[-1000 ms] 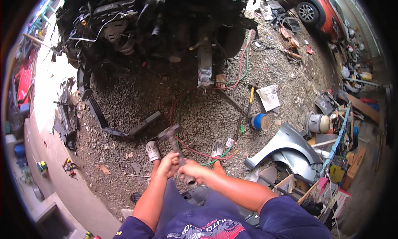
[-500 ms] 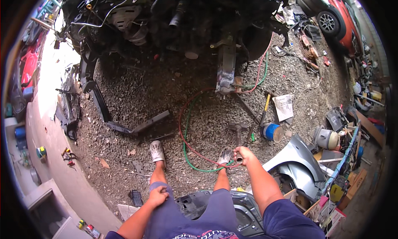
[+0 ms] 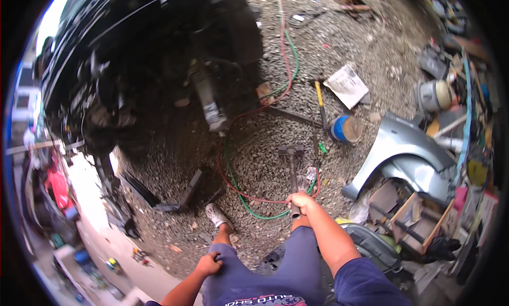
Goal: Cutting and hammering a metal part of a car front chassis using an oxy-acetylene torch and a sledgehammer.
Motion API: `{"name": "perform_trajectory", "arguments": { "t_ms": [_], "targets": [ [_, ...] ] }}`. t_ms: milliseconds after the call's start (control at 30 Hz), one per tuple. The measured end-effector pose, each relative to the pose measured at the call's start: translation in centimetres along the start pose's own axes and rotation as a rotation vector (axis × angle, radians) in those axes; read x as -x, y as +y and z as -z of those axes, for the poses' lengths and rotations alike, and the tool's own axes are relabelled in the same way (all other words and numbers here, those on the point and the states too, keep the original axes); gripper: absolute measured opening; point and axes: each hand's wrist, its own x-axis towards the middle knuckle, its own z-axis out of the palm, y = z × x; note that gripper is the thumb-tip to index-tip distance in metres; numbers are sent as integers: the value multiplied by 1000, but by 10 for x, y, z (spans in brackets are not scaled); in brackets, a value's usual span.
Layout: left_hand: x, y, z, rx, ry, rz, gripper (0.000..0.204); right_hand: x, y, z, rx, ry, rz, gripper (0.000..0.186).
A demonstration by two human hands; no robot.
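Observation:
My right hand (image 3: 302, 200) is closed round the handle of a sledgehammer (image 3: 293, 173), near its end. The handle looks like a metal pipe, with an open round end below my fist. Its dark, heavy head points away from me, low over the gravel. My left hand (image 3: 208, 264) lies on my left thigh with its fingers curled, and nothing shows in it. Ahead and to the left, a scuffed metal beam (image 3: 208, 102) juts from the dark underside of a stripped vehicle (image 3: 154, 46).
Red and green hoses (image 3: 260, 217) loop across the gravel. To the right are a yellow-handled hammer (image 3: 320, 99), a blue can (image 3: 342, 129), a paper sheet (image 3: 347, 87) and a silver fender (image 3: 395, 147). A bent dark metal bar (image 3: 168, 206) lies at left.
My view has swung to the right, so the vehicle and beam sit further left. My right hand still grips the sledgehammer; my left hand stays on my thigh.

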Motion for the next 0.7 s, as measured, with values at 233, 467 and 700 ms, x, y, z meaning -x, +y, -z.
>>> {"name": "perform_trajectory", "arguments": {
  "t_ms": [233, 467, 700],
  "targets": [
    [13, 146, 1, -324, -113, 83, 63, -7, 46, 102, -150, -57, 32, 105],
    [6, 249, 12, -684, -37, -68, 63, -6, 34, 145, -151, -108, 34, 49],
    [-10, 244, 14, -624, -98, -114, 60, -45, 14, 142, -215, -244, -105, 34]
  ]
}}
